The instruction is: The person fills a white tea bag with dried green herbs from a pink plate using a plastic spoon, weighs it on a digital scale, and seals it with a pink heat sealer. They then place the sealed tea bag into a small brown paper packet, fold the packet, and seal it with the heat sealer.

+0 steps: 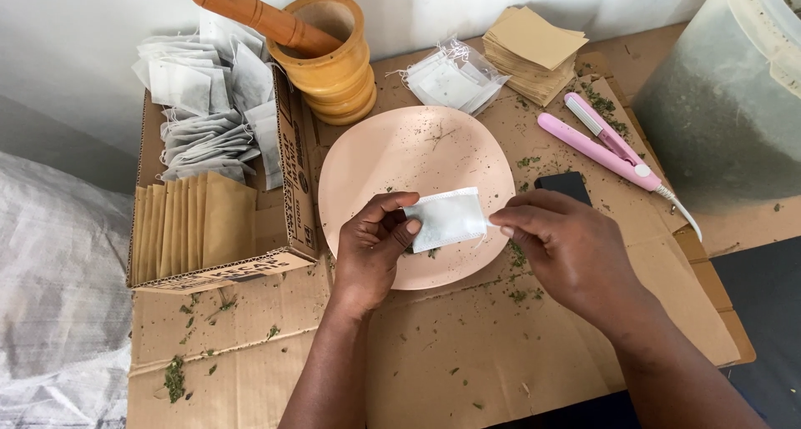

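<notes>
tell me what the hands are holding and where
A white tea bag: the left hand pinches its left end, the right hand its right end, above the pink plate.

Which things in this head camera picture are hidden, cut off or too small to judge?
- Inside of the small white paper sachet: opaque paper hides it; left hand and right hand cover its ends.
- Large translucent plastic tub: cut by the right edge.
- Inside of the yellow wooden mortar: the brown pestle and shadow hide it.
</notes>
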